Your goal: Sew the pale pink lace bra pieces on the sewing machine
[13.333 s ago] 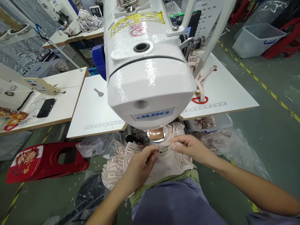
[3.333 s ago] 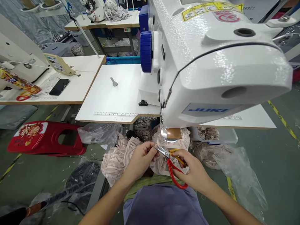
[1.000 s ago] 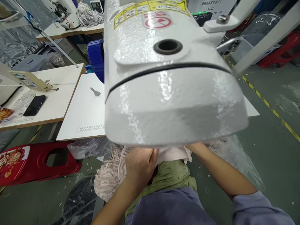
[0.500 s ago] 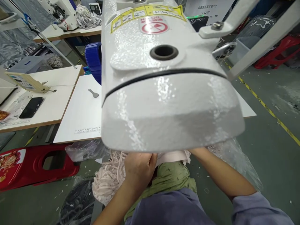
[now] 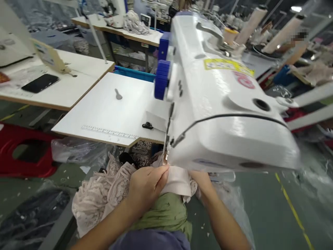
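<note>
Left hand (image 5: pixel 145 184) has its fingertips pinched together on the left end of the pink fabric piece (image 5: pixel 178 180). That piece sits in the near middle, right under the near end of the sewing machine (image 5: pixel 221 114) and above the green cloth (image 5: pixel 166 211) on my lap. Its long axis runs left to right between my two hands, with the top edge pointing up at the machine. Right hand (image 5: pixel 201 180) is at the piece's right end, but its fingers are tucked out of sight, so I can't tell if it's gripping. Compared with half a second ago the view has swung: the machine now shows its left side and the blue handwheel (image 5: pixel 161 78), and its body runs from far left to near right. A few seconds back the right hand had red scissors; now it's on the fabric. Count: two hands, one pink piece, one lace pile (image 5: pixel 101 194) to the left, one phone (image 5: pixel 40 82) far left.
</note>
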The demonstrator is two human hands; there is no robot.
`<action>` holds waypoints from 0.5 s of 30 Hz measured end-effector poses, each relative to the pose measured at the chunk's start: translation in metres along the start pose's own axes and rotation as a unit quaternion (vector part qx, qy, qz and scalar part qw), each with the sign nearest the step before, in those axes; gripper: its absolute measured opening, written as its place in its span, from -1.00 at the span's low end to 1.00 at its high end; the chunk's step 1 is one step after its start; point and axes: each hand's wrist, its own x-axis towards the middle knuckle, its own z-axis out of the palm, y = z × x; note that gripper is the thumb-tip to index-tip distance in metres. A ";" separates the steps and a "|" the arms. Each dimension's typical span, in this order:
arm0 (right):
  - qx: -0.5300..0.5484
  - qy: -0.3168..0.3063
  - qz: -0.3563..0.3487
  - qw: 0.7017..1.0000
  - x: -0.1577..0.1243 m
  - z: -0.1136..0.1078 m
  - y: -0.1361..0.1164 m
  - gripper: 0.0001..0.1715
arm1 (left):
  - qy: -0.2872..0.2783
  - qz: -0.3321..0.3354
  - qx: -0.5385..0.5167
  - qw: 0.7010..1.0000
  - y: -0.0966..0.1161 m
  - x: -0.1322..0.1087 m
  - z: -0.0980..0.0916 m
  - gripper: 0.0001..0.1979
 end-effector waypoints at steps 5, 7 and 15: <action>-0.043 -0.039 -0.068 0.996 0.003 0.000 0.017 -0.65 | 0.057 -0.009 -0.015 0.998 -0.004 -0.005 0.007 -0.70; -0.058 -0.037 -0.088 0.994 0.002 -0.001 0.020 -0.68 | 0.067 -0.012 -0.012 0.998 -0.004 -0.005 0.009 -0.68; -0.095 -0.025 -0.130 0.987 -0.003 -0.003 0.019 -0.60 | 0.060 -0.018 -0.012 0.998 -0.002 -0.004 0.014 -0.60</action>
